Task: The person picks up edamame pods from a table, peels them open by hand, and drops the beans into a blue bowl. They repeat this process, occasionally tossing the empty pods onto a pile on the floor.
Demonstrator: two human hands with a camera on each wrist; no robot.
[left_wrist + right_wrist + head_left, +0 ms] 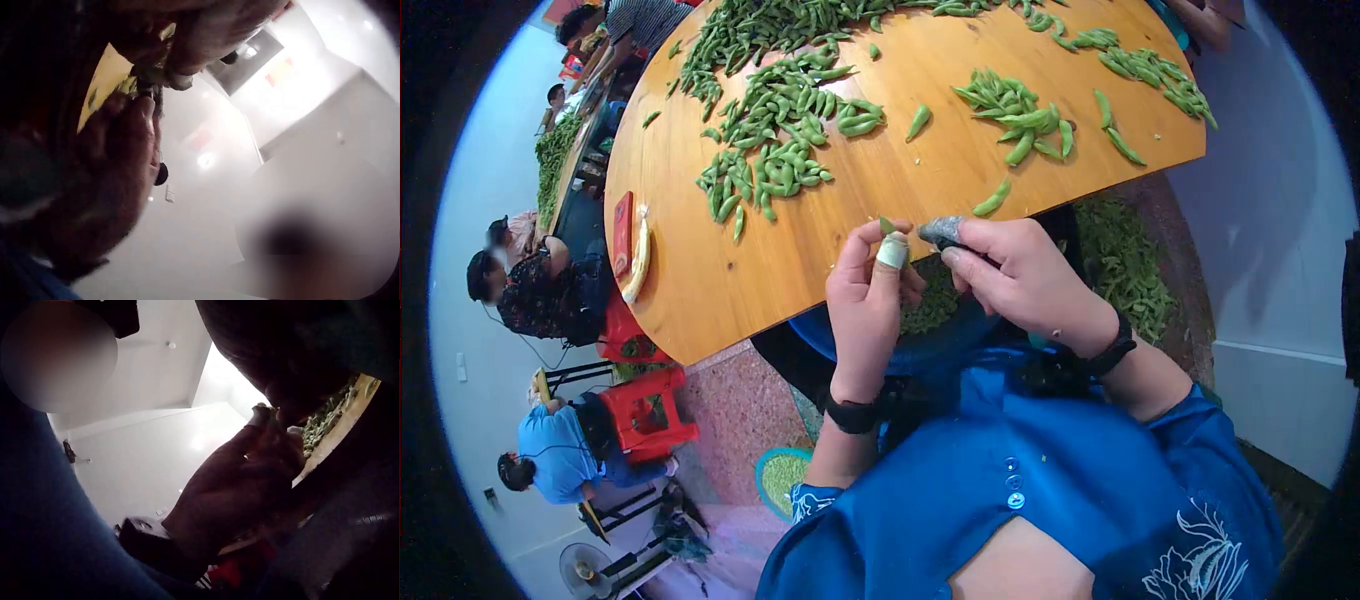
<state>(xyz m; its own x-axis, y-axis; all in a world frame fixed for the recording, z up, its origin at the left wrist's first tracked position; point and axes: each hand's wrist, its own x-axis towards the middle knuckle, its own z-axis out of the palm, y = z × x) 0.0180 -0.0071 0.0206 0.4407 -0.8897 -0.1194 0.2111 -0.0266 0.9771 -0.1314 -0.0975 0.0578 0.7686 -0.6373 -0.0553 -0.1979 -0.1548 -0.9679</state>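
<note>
In the head view my left hand [868, 285] pinches a green soybean pod [887, 227] upright at the table's near edge. A pale wrap [892, 251] covers the left thumb. Close on the right is my right hand [1020, 270], its thumb and forefinger bent toward the pod. Dark grey coverings [945, 230] sit on those two fingertips; I cannot tell whether they hold anything. Below both hands, a blue basin [812, 335] holds shelled green beans [930, 310]. The wrist views are dark, with the hands close together around the pod.
The wooden table [800, 275] bears a large heap of pods [790, 100], a smaller pile [1010, 105] and a few loose pods. A red box [623, 235] lies at its left edge. More green pods or husks [1125, 265] lie beside the basin. Other people sit at left.
</note>
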